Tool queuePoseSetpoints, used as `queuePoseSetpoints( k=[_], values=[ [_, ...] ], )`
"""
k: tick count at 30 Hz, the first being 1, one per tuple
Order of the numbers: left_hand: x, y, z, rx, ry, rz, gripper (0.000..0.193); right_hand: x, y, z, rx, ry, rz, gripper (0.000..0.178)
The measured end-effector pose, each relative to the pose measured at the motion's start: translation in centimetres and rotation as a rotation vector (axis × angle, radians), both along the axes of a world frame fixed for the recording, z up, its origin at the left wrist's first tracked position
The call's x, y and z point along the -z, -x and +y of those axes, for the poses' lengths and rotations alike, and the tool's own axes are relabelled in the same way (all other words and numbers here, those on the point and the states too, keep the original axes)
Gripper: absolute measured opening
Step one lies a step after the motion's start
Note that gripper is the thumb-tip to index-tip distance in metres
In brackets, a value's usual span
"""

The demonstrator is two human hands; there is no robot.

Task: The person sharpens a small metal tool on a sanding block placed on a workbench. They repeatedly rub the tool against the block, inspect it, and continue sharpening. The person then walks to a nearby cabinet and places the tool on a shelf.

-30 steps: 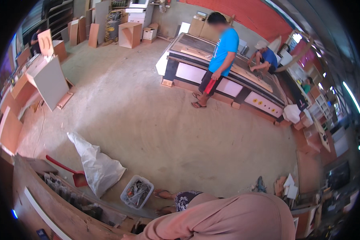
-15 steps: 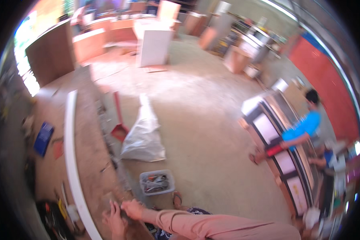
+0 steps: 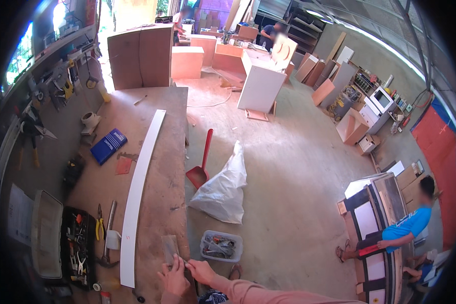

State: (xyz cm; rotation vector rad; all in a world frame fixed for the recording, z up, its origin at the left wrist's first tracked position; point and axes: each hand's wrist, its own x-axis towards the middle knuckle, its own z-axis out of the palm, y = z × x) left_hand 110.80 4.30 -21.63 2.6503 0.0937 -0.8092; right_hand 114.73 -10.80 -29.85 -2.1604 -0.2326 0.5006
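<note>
Low in the picture, both my hands work close together at the right edge of the wooden bench. My left hand has its fingertips on the near end of a small flat grey-brown strip and seems to grip it; the thumb is out to the side. Right beside it, my right hand is closed, fingers curled toward the left fingertips. Whatever it pinches is hidden. A long white strip lies along the bench to the left of my hands.
Left on the bench are an open toolbox, yellow-handled pliers, a hammer and a blue box. On the floor stand a plastic tub, a white sack and a red dustpan. A person in blue is at a cabinet, right.
The view has swung left and steadied, so the bench and toolbox show more fully. My hands remain close together at the bench edge. The grey-brown strip now shows clearly.
</note>
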Motion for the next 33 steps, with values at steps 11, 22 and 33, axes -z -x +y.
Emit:
queuePoseSetpoints(
  k=[11,22,33],
  values=[
    [1.1,-0.8,0.0,0.055,-0.029,0.001,0.086,3.9,-1.0,-0.6,-0.033,0.028,-0.095,0.033],
    [-10.5,-8.5,0.9,-0.314,0.479,-1.063,0.061,-9.9,-6.9,-7.3,0.273,-0.454,-0.264,0.021],
    [-19.9,-0.7,-9.2,-0.060,1.380,-0.592,0.020,-24.6,3.6,-14.4,0.068,-0.432,-0.740,0.015]
  ],
)
